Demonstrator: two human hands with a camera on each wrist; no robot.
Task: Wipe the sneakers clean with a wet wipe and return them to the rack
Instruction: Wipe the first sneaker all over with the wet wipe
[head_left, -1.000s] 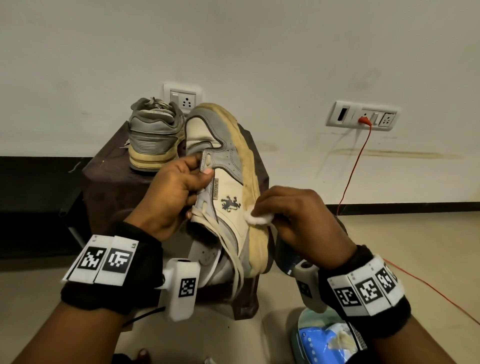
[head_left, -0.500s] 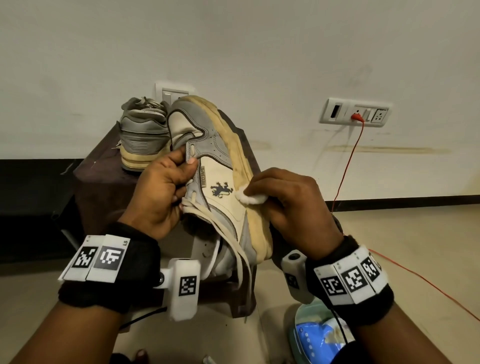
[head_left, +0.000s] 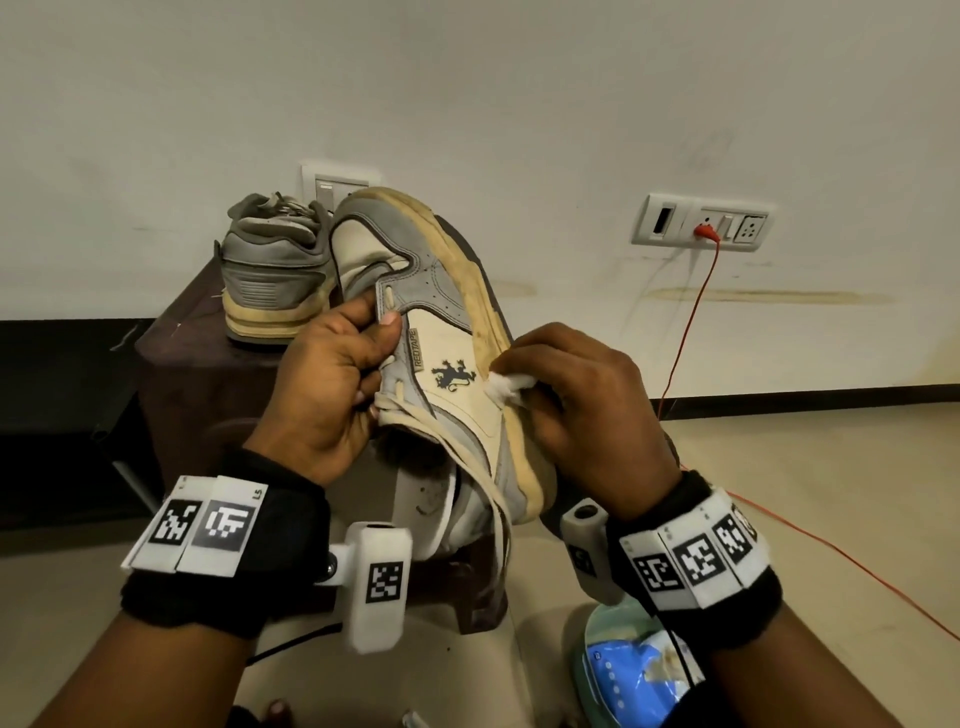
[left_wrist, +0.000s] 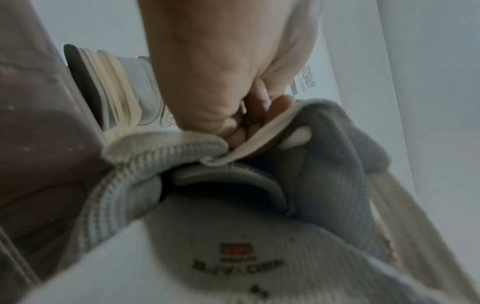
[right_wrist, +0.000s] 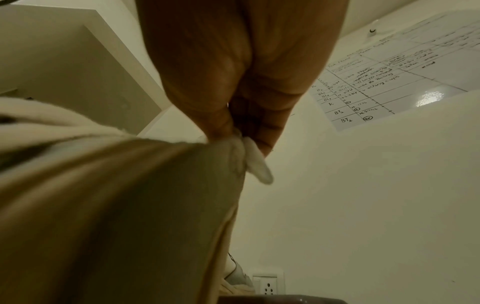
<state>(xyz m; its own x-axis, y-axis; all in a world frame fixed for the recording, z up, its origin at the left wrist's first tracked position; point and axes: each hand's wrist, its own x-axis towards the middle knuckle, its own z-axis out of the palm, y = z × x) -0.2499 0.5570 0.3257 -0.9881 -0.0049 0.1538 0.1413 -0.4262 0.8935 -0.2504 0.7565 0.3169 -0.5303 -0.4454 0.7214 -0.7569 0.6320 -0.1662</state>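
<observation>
Wipe (head_left: 511, 387) has slid up sneaker (head_left: 457, 332) side; we're mid-wipe, R fingers (head_left: 550, 364) pinching it, L hand (head_left: 332, 384) gripping tongue; next, sole edge.

A plain off-white wall (head_left: 467, 93) fills the upper half of the head view, marked with a long brownish stain (head_left: 769, 296) and edged below by a dark skirting band (head_left: 810, 402). A switch and socket plate (head_left: 701, 222) holds an orange plug, its red cable (head_left: 691, 322) trailing down onto the beige floor (head_left: 810, 467). A gridded handwritten chart (right_wrist: 405, 67) is fixed to a wall in the right wrist view.
</observation>
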